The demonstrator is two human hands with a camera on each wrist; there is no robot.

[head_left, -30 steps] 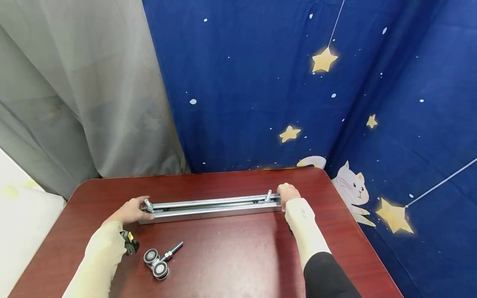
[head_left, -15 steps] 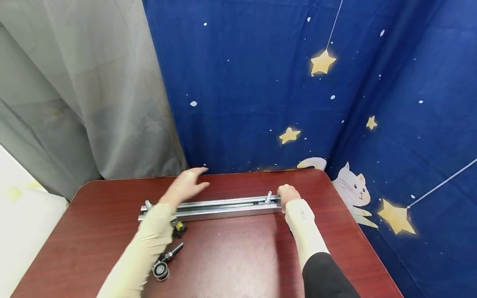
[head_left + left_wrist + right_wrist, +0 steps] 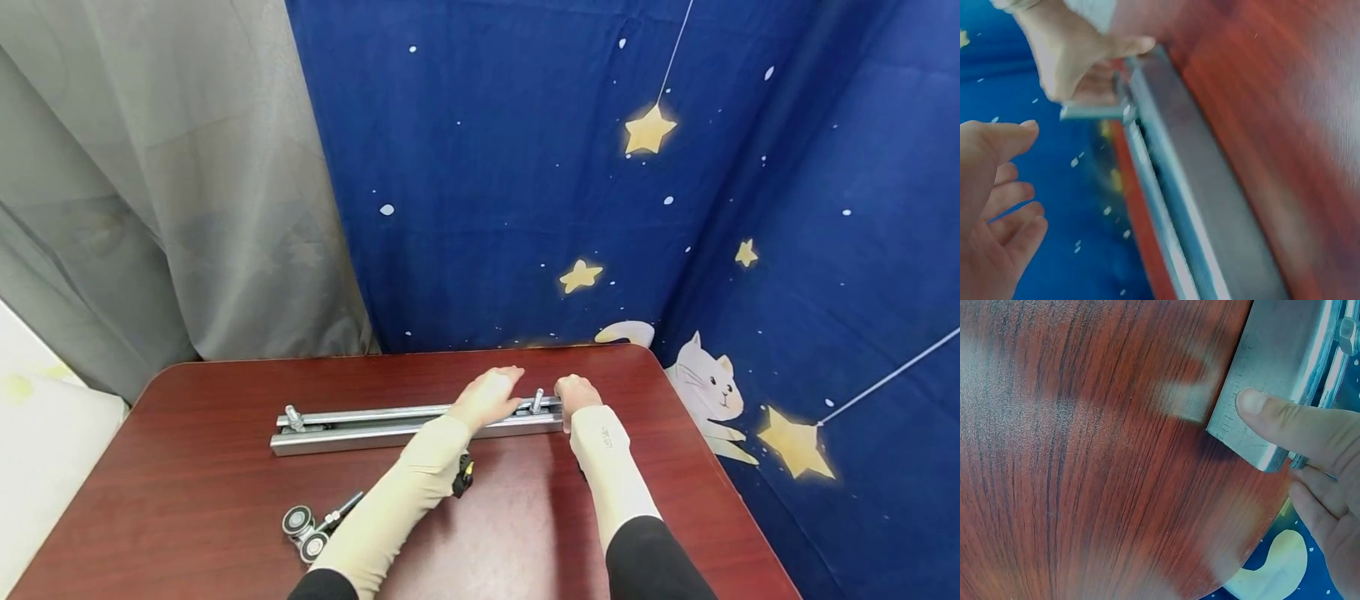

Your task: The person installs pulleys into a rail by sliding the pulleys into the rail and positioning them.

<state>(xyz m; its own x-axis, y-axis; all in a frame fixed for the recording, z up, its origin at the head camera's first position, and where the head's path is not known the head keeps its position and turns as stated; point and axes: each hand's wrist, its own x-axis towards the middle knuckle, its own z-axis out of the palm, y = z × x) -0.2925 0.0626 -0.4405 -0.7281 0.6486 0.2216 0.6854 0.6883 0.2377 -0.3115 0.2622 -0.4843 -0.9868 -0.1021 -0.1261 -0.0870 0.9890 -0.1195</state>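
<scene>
A long silver metal track (image 3: 360,440) with an open slot along its top lies across the table. Threaded studs rise from the slot near both ends, the left stud (image 3: 294,418) and the right stud (image 3: 537,401). My right hand (image 3: 577,394) grips the track's right end, its thumb (image 3: 1291,422) flat on the side face in the right wrist view. My left hand (image 3: 487,397) is over the track just left of the right stud. In the left wrist view its fingers (image 3: 1007,197) are loosely bent, apart from the stud, and hold nothing.
A loose trolley roller (image 3: 297,520) with a threaded bolt lies on the reddish-brown table (image 3: 187,483), left of my left sleeve, which hides part of it. A grey curtain (image 3: 187,208) and a blue starry curtain (image 3: 487,208) hang behind the table's back edge.
My left hand has left the track's left end and swung right, along the track, to near the right stud. My right hand stays on the right end.
</scene>
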